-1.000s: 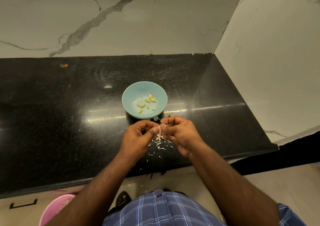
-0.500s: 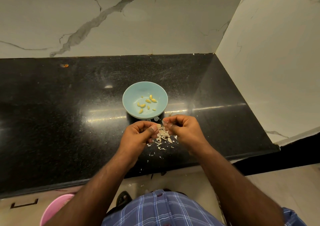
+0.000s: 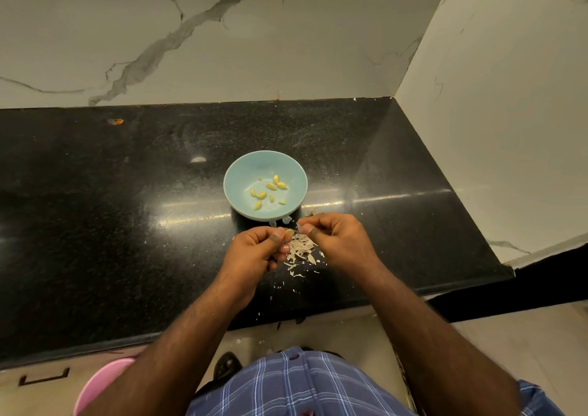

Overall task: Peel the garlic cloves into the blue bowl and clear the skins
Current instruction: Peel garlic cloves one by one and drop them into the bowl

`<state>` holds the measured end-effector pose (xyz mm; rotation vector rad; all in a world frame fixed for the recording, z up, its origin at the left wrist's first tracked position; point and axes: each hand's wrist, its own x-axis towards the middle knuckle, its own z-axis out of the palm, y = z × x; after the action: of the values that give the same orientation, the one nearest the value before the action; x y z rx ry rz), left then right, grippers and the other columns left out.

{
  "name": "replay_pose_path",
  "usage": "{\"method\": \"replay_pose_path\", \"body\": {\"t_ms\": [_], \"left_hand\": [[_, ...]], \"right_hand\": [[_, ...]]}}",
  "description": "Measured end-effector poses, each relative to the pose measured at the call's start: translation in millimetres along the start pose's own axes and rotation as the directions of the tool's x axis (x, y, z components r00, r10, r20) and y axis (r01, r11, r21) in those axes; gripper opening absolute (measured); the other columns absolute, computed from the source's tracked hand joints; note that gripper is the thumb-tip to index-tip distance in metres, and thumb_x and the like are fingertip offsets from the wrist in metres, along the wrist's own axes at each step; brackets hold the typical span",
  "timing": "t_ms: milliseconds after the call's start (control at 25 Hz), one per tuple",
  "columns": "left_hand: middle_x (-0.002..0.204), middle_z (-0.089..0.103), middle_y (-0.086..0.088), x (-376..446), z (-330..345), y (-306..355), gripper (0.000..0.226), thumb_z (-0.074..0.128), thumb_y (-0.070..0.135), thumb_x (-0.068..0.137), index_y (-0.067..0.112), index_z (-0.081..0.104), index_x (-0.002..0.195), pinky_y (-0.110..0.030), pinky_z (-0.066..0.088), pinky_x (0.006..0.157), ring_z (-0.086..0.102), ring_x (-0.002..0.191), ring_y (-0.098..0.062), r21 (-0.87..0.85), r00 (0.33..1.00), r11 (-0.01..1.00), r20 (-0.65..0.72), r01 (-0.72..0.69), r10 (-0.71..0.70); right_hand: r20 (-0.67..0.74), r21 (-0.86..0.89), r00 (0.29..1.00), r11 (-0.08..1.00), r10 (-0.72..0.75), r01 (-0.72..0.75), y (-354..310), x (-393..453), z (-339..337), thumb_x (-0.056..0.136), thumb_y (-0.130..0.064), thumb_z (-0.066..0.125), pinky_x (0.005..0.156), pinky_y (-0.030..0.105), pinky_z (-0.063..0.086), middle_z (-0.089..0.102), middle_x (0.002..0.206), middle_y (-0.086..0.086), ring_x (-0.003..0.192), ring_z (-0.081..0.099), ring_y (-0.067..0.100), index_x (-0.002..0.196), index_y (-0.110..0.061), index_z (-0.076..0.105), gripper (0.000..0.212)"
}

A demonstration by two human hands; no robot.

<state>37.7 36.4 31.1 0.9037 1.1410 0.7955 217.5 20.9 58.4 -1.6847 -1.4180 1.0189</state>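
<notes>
Curled left hand (image 3: 254,250) pinching clove (image 3: 289,231)

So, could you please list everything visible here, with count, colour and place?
blue bowl: one, pale blue, middle of the countertop.
peeled cloves: about eight, yellow, inside the bowl.
garlic clove: one, yellowish, pinched by the left hand.
skins: a small heap, whitish, on the counter between the hands.
countertop: one, black, glossy.
pink container: one, below the counter edge, lower left.
left hand: fingers curled, pinching the clove.
right hand: fingers curled, thumb against fingertips beside the clove; what it pinches is too small to tell.
</notes>
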Motion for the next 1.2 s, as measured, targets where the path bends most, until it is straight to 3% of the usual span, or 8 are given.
{"method": "replay_pose_path", "body": {"t_ms": [120, 280, 440, 600, 880, 1000, 1120, 1200], "left_hand": [[0.074, 0.067, -0.006, 0.7, -0.6, -0.1, 0.024, 0.059, 0.022, 0.102, 0.011, 0.076, 0.088, -0.022, 0.042, 0.057, 0.056, 0.064, -0.011, -0.021, 1.000, 1.000, -0.006, 0.018, -0.018], [0.075, 0.066, -0.006, 0.9, -1.8, 0.3, 0.024, 0.061, 0.025, 0.101, 0.010, 0.076, 0.090, -0.022, 0.042, 0.057, 0.057, 0.064, -0.011, -0.045, 1.000, 0.999, -0.002, 0.031, -0.031], [0.073, 0.065, -0.004, 0.5, 0.4, 1.7, 0.024, 0.062, 0.027, 0.100, 0.010, 0.075, 0.089, -0.022, 0.041, 0.057, 0.055, 0.064, -0.010, -0.065, 0.998, 0.996, -0.009, 0.062, -0.063], [0.071, 0.065, -0.003, 1.2, 3.3, 2.9, 0.024, 0.064, 0.028, 0.099, 0.009, 0.074, 0.088, -0.024, 0.039, 0.057, 0.054, 0.062, -0.010, -0.080, 0.997, 0.994, -0.013, 0.080, -0.082], [0.065, 0.060, -0.001, -0.2, 8.7, 4.9, 0.025, 0.063, 0.024, 0.100, 0.016, 0.071, 0.077, -0.020, 0.037, 0.052, 0.050, 0.057, -0.008, -0.028, 0.999, 1.000, -0.033, -0.001, 0.000], [0.064, 0.058, -0.002, -1.0, 10.0, 4.4, 0.025, 0.063, 0.023, 0.099, 0.015, 0.070, 0.077, -0.021, 0.036, 0.052, 0.048, 0.057, -0.010, -0.063, 0.999, 0.997, -0.036, -0.041, 0.039], [0.068, 0.061, -0.006, -2.7, 7.8, 1.2, 0.023, 0.065, 0.026, 0.098, 0.014, 0.072, 0.080, -0.023, 0.039, 0.055, 0.050, 0.061, -0.012, -0.030, 0.993, 0.993, -0.024, -0.113, 0.112], [0.071, 0.065, -0.007, -2.6, 6.3, -0.7, 0.020, 0.066, 0.025, 0.097, 0.012, 0.074, 0.084, -0.022, 0.043, 0.056, 0.055, 0.064, -0.012, 0.021, 0.990, 0.990, -0.027, -0.140, 0.141]], "right_hand": [[-0.011, 0.002, 1.000, 1.000, 0.005, -0.005, 1.5, 1.4, 1.3, 0.092, -0.001, 0.069, 0.093, 0.026, 0.058, 0.074, 0.100, -0.015, 0.096, 0.070, -0.001, 0.111, -0.021, 0.076, 0.028], [-0.103, 0.036, 0.994, 0.999, 0.031, -0.028, 4.2, 1.2, 2.4, 0.084, -0.013, 0.081, 0.071, 0.025, 0.061, 0.075, 0.078, -0.002, 0.073, 0.073, 0.008, 0.089, -0.016, 0.077, 0.006], [-0.097, -0.106, 0.995, 0.994, 0.027, -0.037, 5.3, 2.7, 2.5, 0.100, -0.023, 0.062, 0.074, 0.020, 0.053, 0.075, 0.081, -0.009, 0.074, 0.067, -0.005, 0.103, -0.021, 0.075, 0.014], [0.046, 0.113, 0.999, 0.993, 0.007, -0.012, 5.5, 1.2, 8.9, 0.095, -0.003, 0.066, 0.098, 0.035, 0.057, 0.075, 0.111, -0.011, 0.105, 0.070, 0.005, 0.113, -0.028, 0.074, 0.032], [-0.049, 0.205, 0.997, 0.977, -0.055, 0.064, -1.7, -2.1, 22.2, 0.085, -0.008, 0.079, 0.083, 0.030, 0.061, 0.079, 0.088, -0.004, 0.087, 0.075, 0.009, 0.093, -0.016, 0.080, 0.011], [-0.020, 0.386, 0.997, 0.920, 0.078, -0.064, -5.0, -2.8, 25.7, 0.085, -0.006, 0.078, 0.078, 0.030, 0.059, 0.079, 0.087, 0.005, 0.084, 0.075, 0.015, 0.091, -0.008, 0.080, 0.006], [0.066, 0.523, 0.977, 0.826, 0.204, -0.208, -5.6, -2.0, 25.2, 0.089, -0.008, 0.074, 0.080, 0.044, 0.057, 0.077, 0.087, 0.013, 0.082, 0.071, 0.027, 0.090, -0.006, 0.078, 0.004], [0.083, 0.565, 0.965, 0.786, 0.248, -0.251, -5.4, -1.5, 22.7, 0.091, -0.008, 0.072, 0.074, 0.035, 0.058, 0.076, 0.084, 0.010, 0.079, 0.071, 0.022, 0.090, -0.007, 0.077, 0.005]]}}
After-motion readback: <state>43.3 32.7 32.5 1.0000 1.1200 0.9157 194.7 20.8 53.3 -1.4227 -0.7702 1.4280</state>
